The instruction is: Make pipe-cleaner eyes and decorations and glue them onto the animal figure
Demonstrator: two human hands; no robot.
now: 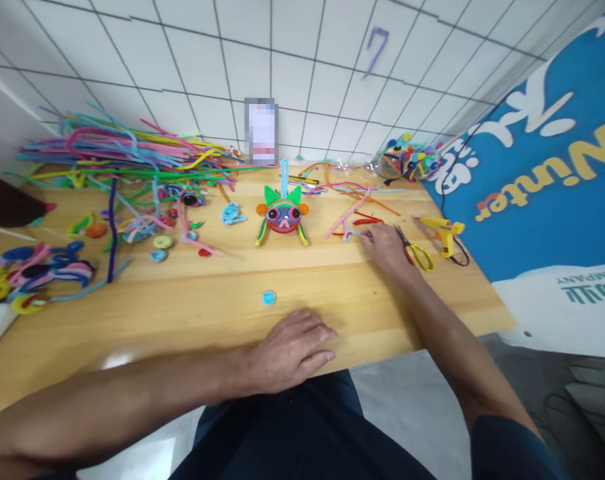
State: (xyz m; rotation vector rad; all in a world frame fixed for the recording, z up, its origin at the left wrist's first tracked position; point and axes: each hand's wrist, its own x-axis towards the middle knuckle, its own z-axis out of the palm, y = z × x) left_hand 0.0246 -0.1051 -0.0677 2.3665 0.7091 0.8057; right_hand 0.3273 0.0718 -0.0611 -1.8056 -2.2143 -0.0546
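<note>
My left hand [293,350] lies at the table's front edge, holding nothing, its thumb apart from the loosely bent fingers. A small blue coil of pipe cleaner [268,298] sits just beyond it. On the right, my right hand [385,247] has its fingertips closed at the end of a light blue pipe cleaner [351,231]. Pink pipe cleaners [350,215] and a red-handled tool [367,219] are beside those fingers. Between the hands and the wall stands a pipe-cleaner animal figure [283,215] with green ears, black eyes, yellow-green legs and a blue loop on top.
Yellow-handled scissors [421,257] and a yellow glue gun [445,233] lie to the right. A heap of pipe cleaners [132,147] fills the back left. Finished-looking coloured pieces [57,267] are at far left. A phone [261,131] leans on the tiled wall.
</note>
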